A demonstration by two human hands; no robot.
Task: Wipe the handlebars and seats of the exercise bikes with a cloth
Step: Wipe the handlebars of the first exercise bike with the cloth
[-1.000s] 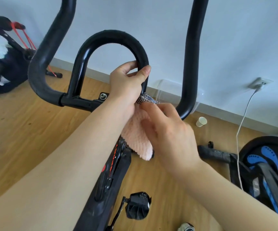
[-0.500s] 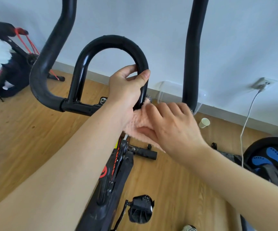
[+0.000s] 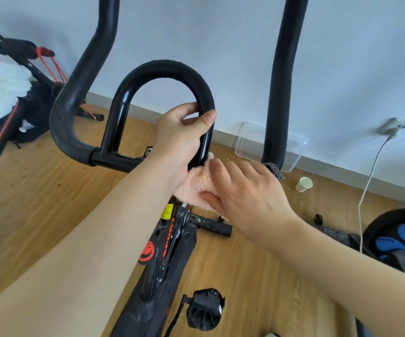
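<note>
Handlebars [image 3: 80, 98] of the black exercise bike filled the middle of the view, their two long outer bars rising past the top edge and a U-shaped inner loop [image 3: 162, 69] standing between them. The left hand [image 3: 179, 137] gripped the right leg of that loop, its fingers [image 3: 184, 110] curled round the tube and the thumb lying across the front. Just below it, at the foot of the loop, the right hand [image 3: 247, 190] held the pink cloth [image 3: 193, 188] against the bar, with lightly bent fingers laid over the top and the thumb tucked against its lower edge. A checked corner of the cloth stuck out beyond the knuckles, beside the right outer bar. The bike's frame [image 3: 167, 239], marked in red with a yellow label, ran down toward the bottom edge, and a pedal [image 3: 205, 308] hung beside it above the wooden floor [image 3: 38, 203]. At the far edge of the floor, against the wall, sat a clear plastic container [image 3: 293, 152] and a paper cup [image 3: 304, 184]. A white cable [image 3: 371, 171] dropped from a wall socket [image 3: 394, 126] toward a second machine [image 3: 403, 237] with blue pads at the right edge.
</note>
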